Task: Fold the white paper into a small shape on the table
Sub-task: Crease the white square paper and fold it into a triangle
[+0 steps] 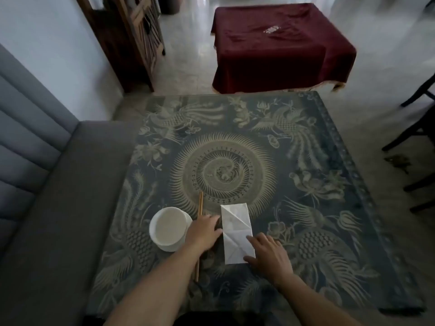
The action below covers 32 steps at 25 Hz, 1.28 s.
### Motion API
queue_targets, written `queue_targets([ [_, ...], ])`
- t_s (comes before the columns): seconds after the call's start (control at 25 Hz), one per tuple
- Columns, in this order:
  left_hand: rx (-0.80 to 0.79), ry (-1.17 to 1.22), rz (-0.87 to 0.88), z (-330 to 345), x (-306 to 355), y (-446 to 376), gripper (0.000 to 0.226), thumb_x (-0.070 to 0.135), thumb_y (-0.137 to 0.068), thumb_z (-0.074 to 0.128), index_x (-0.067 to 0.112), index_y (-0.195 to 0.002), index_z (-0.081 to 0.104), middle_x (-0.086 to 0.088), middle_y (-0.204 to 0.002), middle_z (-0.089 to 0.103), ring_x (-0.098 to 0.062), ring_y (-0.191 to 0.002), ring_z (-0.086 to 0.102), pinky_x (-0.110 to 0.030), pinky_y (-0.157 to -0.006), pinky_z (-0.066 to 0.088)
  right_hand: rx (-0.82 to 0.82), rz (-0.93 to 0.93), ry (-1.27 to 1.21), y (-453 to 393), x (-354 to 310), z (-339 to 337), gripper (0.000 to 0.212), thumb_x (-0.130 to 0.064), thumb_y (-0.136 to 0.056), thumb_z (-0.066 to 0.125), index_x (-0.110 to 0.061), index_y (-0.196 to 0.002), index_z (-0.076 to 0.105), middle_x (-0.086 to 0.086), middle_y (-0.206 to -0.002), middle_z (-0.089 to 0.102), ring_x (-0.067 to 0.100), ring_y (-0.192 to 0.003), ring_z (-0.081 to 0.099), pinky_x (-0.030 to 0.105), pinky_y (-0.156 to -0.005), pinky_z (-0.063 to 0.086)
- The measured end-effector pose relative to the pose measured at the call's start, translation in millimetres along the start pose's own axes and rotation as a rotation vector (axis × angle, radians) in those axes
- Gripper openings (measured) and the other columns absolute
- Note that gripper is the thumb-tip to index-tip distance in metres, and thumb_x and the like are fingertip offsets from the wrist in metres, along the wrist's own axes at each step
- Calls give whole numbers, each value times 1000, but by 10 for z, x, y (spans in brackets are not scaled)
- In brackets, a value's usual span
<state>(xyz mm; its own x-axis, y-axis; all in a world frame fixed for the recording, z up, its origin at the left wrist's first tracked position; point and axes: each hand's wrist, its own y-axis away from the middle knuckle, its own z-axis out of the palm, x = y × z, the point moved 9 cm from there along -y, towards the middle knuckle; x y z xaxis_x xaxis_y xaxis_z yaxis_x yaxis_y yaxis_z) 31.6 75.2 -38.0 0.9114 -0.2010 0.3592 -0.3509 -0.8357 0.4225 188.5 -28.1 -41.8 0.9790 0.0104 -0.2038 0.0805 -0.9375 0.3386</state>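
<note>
Both hands lie flat on the table (270, 161), fingers loosely spread, gripping nothing: left hand (204, 230) touching the left edge of one white paper (236, 231), right hand (268, 254) pressing its near right corner. That paper, a creased long strip, sits near the table's front edge. Left of it stand one white bowl (168, 228) and chopsticks (200, 208), partly hidden beneath the left forearm.

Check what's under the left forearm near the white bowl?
A thin wooden stick runs under the left hand and forearm, reappearing below it. Its middle stretch is covered. The round white bowl sits beside it on the patterned table.
</note>
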Motion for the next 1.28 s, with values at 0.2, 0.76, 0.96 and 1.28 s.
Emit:
queue_targets([
  [0.2,90,84,-35,-216,-25,-396,20,29,-91,63,21,-109,68,-1,-109,66,-23,-98,61,-37,-84,51,-1,-7,-32,-2,-113,114,62,-51,-90,57,-29,-144,35,-1,-138,45,23,-120,45,38,-99,40],
  [0.76,87,92,-4,-159,-9,-831,13,20,-88,68,23,-102,68,3,-104,68,-18,-95,63,-33,-79,50,-17,33,-76,-27,-37,165,58,-51,-87,60,-31,-139,43,-3,-132,48,22,-114,47,37,-94,43],
  [0.96,48,156,18,-165,39,-828,14,19,-88,66,30,-96,64,15,-84,63,-12,-83,61,-30,-67,49,-21,21,-59,-48,29,141,58,-53,-87,58,-32,-138,43,-4,-131,48,21,-114,47,36,-94,43],
  [1.28,-132,361,79,-63,356,-809,28,13,-78,58,37,-93,61,8,-75,59,-10,-70,55,-27,-62,43,-1,61,-33,26,385,61,54,-61,-87,53,-34,-134,48,-6,-130,50,20,-116,47,36,-94,40],
])
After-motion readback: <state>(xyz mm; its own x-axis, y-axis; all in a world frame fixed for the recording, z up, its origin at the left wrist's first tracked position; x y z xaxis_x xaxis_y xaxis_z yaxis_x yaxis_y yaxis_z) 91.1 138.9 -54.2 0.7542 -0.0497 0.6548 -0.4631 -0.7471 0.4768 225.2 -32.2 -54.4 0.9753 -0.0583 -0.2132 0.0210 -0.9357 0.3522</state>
